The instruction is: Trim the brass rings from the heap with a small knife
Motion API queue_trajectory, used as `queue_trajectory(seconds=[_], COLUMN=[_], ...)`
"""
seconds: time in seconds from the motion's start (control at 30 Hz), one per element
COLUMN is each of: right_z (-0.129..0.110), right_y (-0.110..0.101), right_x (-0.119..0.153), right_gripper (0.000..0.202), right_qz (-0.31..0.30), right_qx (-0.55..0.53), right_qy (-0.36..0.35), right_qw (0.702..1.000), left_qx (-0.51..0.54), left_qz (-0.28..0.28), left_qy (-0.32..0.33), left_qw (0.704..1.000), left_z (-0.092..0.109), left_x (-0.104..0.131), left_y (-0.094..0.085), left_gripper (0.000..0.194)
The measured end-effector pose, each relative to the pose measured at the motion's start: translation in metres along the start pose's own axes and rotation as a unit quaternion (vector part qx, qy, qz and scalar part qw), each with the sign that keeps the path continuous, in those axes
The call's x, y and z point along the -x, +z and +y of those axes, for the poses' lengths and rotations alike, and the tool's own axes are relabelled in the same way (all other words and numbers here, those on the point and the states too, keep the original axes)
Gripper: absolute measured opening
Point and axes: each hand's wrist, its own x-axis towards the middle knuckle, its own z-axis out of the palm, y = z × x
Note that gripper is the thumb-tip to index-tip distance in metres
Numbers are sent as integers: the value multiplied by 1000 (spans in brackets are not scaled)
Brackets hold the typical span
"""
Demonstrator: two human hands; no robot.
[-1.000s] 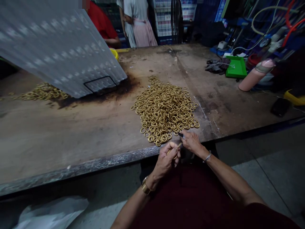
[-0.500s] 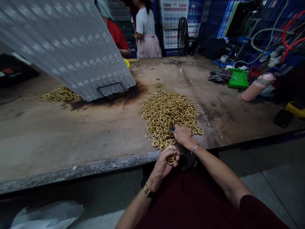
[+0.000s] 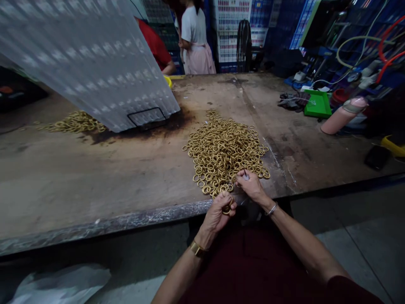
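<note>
A large pile of brass-coloured rings (image 3: 226, 145) lies near the front edge of the worktable. At its near edge, my left hand (image 3: 218, 211) is closed round several brass-coloured rings (image 3: 227, 208), just over the table's edge. My right hand (image 3: 251, 185) is closed on a small grey blade-like tool (image 3: 246, 175), at the pile's lower right side. Its fingertips are close to the nearest rings; whether they also pinch a ring I cannot tell. Part of the tool is hidden by the fingers.
On the worktable (image 3: 142, 169), a tall translucent ribbed panel (image 3: 104, 71) stands at the left, with another ring heap (image 3: 74, 122) beside it. A green tray (image 3: 318, 104), a pink bottle (image 3: 343, 116) and a phone-like black object (image 3: 377, 157) are at the right. Two people stand beyond the table.
My right hand has drawn back from the rings, a little to the right and down, and turned the grey tool upward. My left hand has stayed nearly in place, its fingers closed tighter round the rings.
</note>
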Motion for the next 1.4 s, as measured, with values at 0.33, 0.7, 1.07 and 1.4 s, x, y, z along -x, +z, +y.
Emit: queue_trajectory(seconds=[0.33,0.7,1.07,1.4], right_z=[6,10,14,1], right_y=[0,3,4,-3], right_x=[43,48,49,50], right_gripper=[30,22,22,27], right_qz=[-24,-14,1,-51], right_qx=[-217,-150,-66,-9], right_qy=[104,49,20,25], right_qw=[970,987,998,998], left_qx=[3,-36,-87,-364], left_qz=[18,38,44,86], left_qy=[6,23,68,196], left_qw=[1000,998,993,906], left_z=[-1,-9,-14,-15], left_x=[-1,0,-1,3], left_y=[5,11,1,1], left_gripper=[37,39,34,31])
